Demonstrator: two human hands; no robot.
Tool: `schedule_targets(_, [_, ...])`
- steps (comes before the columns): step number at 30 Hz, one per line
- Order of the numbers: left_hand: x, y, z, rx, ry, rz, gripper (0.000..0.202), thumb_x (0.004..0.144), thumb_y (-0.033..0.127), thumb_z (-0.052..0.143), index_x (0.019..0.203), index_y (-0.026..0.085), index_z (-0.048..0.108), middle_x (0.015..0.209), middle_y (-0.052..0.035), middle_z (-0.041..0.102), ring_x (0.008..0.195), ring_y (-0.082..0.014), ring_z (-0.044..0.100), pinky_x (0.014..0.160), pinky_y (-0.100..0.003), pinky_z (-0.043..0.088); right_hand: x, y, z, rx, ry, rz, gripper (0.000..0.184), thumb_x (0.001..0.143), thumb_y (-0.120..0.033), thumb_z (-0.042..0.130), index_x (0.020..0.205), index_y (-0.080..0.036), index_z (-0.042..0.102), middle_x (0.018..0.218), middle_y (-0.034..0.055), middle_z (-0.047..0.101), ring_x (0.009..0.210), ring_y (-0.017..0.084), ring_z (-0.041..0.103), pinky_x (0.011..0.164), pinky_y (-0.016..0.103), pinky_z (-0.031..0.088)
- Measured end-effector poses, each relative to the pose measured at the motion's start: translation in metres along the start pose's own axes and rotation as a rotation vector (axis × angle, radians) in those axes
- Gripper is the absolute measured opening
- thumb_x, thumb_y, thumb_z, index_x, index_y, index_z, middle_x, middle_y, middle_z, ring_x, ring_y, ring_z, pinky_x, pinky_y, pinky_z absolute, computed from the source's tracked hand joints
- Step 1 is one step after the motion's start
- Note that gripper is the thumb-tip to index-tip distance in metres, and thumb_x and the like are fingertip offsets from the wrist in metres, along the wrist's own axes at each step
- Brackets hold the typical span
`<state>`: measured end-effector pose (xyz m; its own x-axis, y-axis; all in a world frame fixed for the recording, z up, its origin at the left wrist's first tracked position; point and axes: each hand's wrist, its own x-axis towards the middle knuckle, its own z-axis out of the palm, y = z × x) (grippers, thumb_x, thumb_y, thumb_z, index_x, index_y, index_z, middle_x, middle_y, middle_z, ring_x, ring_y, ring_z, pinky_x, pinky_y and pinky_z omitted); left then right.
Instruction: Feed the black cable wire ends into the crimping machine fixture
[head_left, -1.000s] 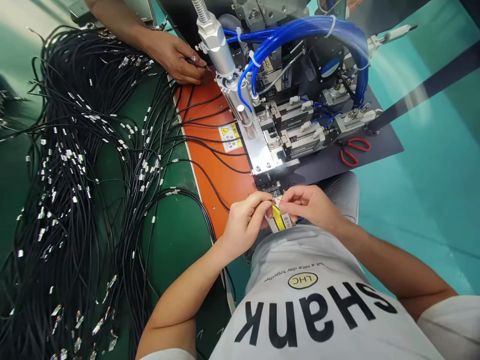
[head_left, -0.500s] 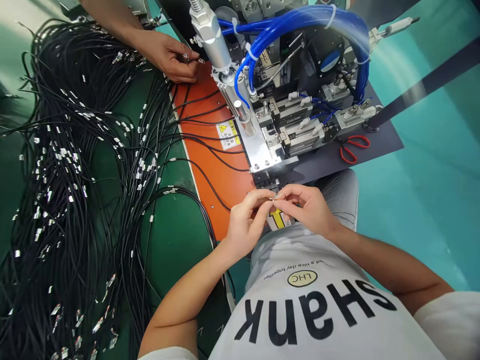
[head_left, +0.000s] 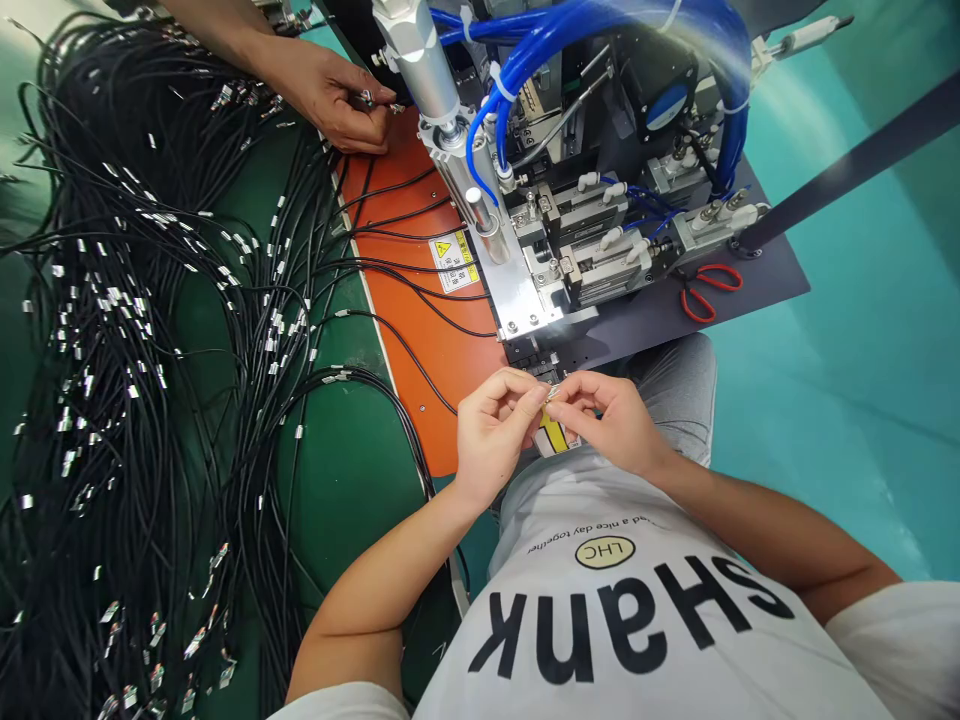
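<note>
My left hand (head_left: 491, 430) and my right hand (head_left: 604, 420) meet fingertip to fingertip just in front of the machine (head_left: 555, 230). Both pinch a small metal connector (head_left: 553, 394) between thumbs and forefingers. Below the fingers a yellow and white label (head_left: 555, 437) shows on the machine's front edge. The orange plate (head_left: 435, 340) lies to the left of my hands, with thin black cables (head_left: 420, 300) running across it toward the machine.
A large heap of black cables with metal ends (head_left: 150, 330) covers the green mat on the left. Another person's hand (head_left: 330, 90) works at the top, beside the silver cylinder (head_left: 427, 70). Red scissors (head_left: 705, 290) lie on the dark plate at right. Blue hoses (head_left: 600, 40) arch over the machine.
My hands have come closer together and shifted slightly left, fingertips now meeting over the small connector. The other person's hand stays at the top by the cylinder.
</note>
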<state>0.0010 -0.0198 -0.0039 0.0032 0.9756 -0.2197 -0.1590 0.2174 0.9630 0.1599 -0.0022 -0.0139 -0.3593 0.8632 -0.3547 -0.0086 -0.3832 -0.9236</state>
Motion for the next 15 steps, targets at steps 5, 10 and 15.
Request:
schedule_targets(5, [-0.002,0.01,-0.003,0.174,-0.015,-0.063,0.022,0.085,0.034,0.072,0.099,0.017,0.072,0.09,-0.0053,0.066,0.067,-0.0091,0.058,0.058,-0.021,0.052,0.001,-0.001,0.0,-0.075,0.062,-0.042,0.022,0.082,-0.039,0.075,0.078,-0.019,0.066,0.067,-0.0003,0.065,0.054,0.012,0.058,0.05,0.025,0.044])
schedule_targets(10, [-0.005,0.018,-0.005,0.168,-0.01,-0.142,0.019,0.085,0.032,0.071,0.094,0.015,0.074,0.089,-0.0062,0.07,0.062,-0.0093,0.058,0.056,-0.023,0.054,0.0,0.004,0.001,-0.18,0.13,-0.109,0.019,0.083,-0.037,0.074,0.081,-0.02,0.066,0.067,-0.0005,0.065,0.054,0.012,0.058,0.049,0.026,0.038])
schedule_targets(15, [-0.002,0.02,-0.006,0.166,-0.008,-0.13,0.015,0.08,0.029,0.076,0.089,0.016,0.076,0.087,-0.0055,0.069,0.065,-0.0099,0.06,0.053,-0.021,0.052,-0.002,0.002,0.001,-0.183,0.134,-0.109,0.018,0.083,-0.035,0.075,0.083,-0.02,0.067,0.064,-0.0015,0.064,0.054,0.013,0.059,0.049,0.027,0.038])
